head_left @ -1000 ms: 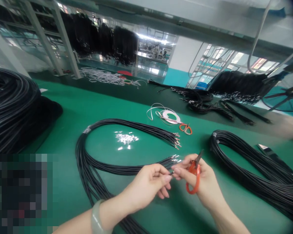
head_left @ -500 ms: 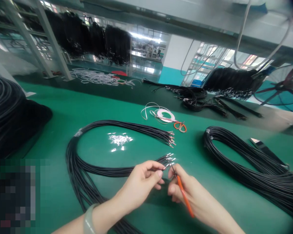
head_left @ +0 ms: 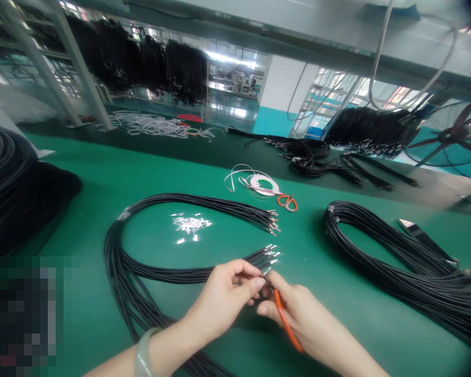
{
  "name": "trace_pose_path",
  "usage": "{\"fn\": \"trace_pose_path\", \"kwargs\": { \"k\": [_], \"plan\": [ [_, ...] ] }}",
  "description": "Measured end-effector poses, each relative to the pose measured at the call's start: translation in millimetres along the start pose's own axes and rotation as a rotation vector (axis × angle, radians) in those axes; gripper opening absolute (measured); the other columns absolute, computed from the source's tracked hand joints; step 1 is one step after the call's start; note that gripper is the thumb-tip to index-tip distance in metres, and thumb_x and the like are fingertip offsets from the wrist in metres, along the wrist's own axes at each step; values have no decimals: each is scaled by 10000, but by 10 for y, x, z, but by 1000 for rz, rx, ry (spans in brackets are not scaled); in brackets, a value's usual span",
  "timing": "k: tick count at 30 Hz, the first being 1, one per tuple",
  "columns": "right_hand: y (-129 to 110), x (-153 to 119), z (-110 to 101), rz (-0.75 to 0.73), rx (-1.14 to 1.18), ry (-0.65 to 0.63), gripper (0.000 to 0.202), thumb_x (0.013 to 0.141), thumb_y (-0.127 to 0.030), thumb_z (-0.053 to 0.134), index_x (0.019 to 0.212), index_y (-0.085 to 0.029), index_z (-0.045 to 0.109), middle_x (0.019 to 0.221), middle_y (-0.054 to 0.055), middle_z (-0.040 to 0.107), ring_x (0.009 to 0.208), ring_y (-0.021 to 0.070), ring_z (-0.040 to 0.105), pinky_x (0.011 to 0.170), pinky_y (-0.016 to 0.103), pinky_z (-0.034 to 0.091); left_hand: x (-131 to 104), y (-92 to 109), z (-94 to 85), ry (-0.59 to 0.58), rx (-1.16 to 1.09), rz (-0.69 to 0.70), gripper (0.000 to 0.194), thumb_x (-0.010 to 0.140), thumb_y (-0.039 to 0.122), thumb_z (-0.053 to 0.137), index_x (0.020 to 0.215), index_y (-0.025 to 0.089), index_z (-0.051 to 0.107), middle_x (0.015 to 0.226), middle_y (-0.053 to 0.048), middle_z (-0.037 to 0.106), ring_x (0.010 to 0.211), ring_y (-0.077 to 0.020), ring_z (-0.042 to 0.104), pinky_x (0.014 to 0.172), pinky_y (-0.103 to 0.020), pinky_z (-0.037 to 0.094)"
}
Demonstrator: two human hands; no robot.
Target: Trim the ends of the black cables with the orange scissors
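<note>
My left hand (head_left: 235, 290) is closed in a pinch on the end of a black cable, whose pale tip (head_left: 267, 270) shows just past the fingertips. My right hand (head_left: 298, 309) grips orange-handled pliers (head_left: 286, 322), their dark jaws against the cable end by my left fingertips. Whether the jaws are closed on it I cannot tell. Beneath and behind my left hand lies a curved bundle of black cables (head_left: 168, 273), several ends bearing white sleeves (head_left: 272, 253). The other ends (head_left: 273, 222) show bare coppery tips. A small pile of cut white sleeves (head_left: 191, 224) lies inside the curve.
Beyond the bundle are a roll of white tubing (head_left: 254, 184) and orange-handled scissors (head_left: 287, 202). A large black cable coil (head_left: 377, 272) lies to the right, beside a dark flat object with a shiny end (head_left: 424, 238). More coiled cable (head_left: 31, 183) sits at left.
My right hand has moved left with the pliers, bringing the jaws up to my left fingertips. My left hand keeps its pinch in almost the same place. The view has shifted slightly.
</note>
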State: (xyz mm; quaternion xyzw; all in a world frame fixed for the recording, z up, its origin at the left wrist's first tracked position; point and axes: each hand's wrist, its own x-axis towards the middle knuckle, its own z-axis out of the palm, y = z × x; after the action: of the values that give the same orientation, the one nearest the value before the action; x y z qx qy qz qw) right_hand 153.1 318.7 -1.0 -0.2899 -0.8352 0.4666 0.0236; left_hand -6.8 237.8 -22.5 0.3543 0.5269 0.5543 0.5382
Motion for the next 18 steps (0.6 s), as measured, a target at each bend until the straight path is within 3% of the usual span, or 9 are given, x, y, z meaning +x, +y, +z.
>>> {"fn": "trace_pose_path", "kwargs": {
  "k": [9,18],
  "plan": [
    [54,2,32,-2,-115,25,180,916,-438,537,913,-263,495,678,-48,568,538,130,460,533,209,353,-20,47,2,43,143,87,119,814,261,667,811,142,666,815,-35,648,736,-156,602,671,-265,492],
    [36,35,-2,-56,-85,-1,231,924,-463,511,883,-237,542,780,1,693,631,145,593,589,210,420,-15,74,-27,-31,-8,-25,213,808,327,675,808,115,668,663,-12,624,573,-102,560,573,-223,468]
  ]
}}
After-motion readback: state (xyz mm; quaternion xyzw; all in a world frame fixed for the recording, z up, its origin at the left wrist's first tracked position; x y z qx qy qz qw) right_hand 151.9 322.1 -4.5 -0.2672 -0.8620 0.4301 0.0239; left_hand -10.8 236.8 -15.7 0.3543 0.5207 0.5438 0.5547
